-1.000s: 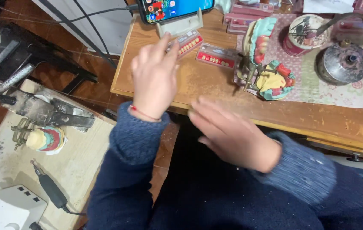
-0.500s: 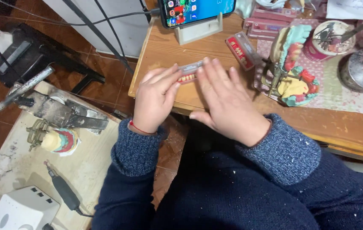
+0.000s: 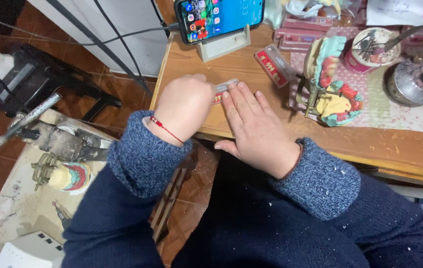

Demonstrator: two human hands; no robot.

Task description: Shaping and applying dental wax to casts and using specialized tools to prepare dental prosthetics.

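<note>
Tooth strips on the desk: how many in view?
2. One small strip lies under both hands' fingers at the desk edge; another red strip lies beside the dental model. Others may be hidden.

Sleeves knitted in blue-grey speckled marl, white flecks scattered on dark navy lap. Thin red thread bracelet worn at left wrist. Desk finished in warm honey wood. Floor tiles done in reddish brown. Dental model coloured teal, red, yellow. Small case seen clear with red inside. Mat printed in pale floral.
</note>
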